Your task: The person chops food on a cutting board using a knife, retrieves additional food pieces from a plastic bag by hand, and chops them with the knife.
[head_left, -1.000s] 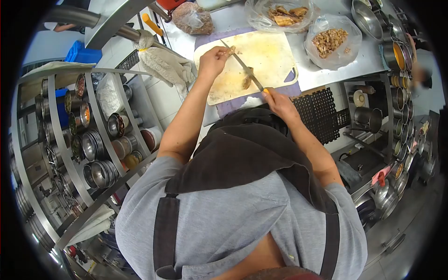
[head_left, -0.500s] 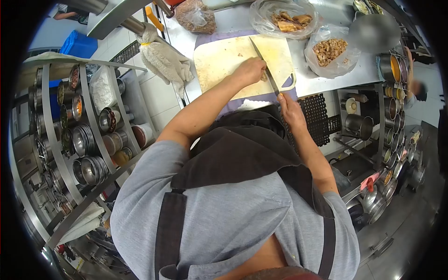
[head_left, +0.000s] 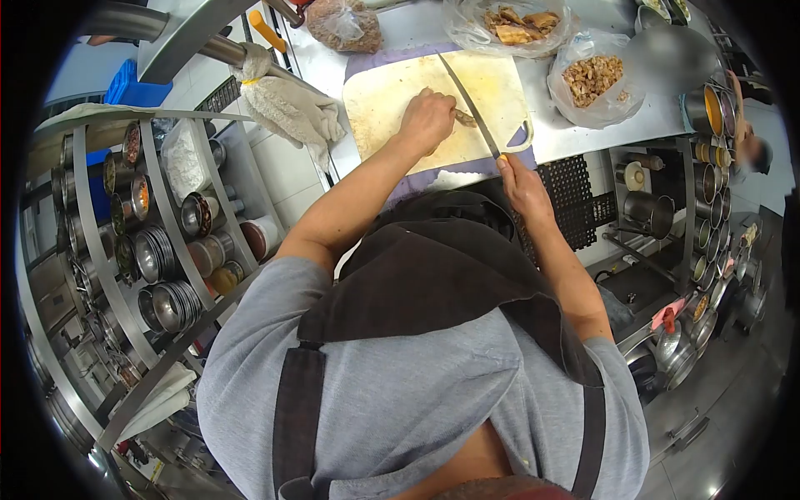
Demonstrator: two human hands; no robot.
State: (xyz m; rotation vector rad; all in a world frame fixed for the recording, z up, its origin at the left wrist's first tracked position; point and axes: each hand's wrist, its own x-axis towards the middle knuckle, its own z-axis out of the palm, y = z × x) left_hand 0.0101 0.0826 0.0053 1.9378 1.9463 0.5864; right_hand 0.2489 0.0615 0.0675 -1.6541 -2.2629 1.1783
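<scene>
My right hand (head_left: 525, 188) is closed round the yellowish handle of a long knife (head_left: 468, 101). Its blade slants up and left across a worn cream cutting board (head_left: 392, 100), with the tip near the board's far edge. On the board, left of the blade, my left hand (head_left: 428, 121) has its fingers bent over a small brown piece of meat (head_left: 465, 119), whose end sticks out toward the knife. A narrow gap shows between the left fingers and the blade. The fingertips of that hand are partly hidden.
Behind the board lie a bag of large brown meat pieces (head_left: 521, 29), a bag of chopped brown pieces (head_left: 593, 82) and a tied bag of reddish-brown bits (head_left: 343, 25). A purple cloth (head_left: 425, 185) is under the board. A towel (head_left: 287, 108) hangs left, beside shelves (head_left: 158, 242) of metal bowls.
My left hand has shifted left, away from the blade, showing more of the brown piece. The knife tip has swung slightly left. My view has moved a little.
</scene>
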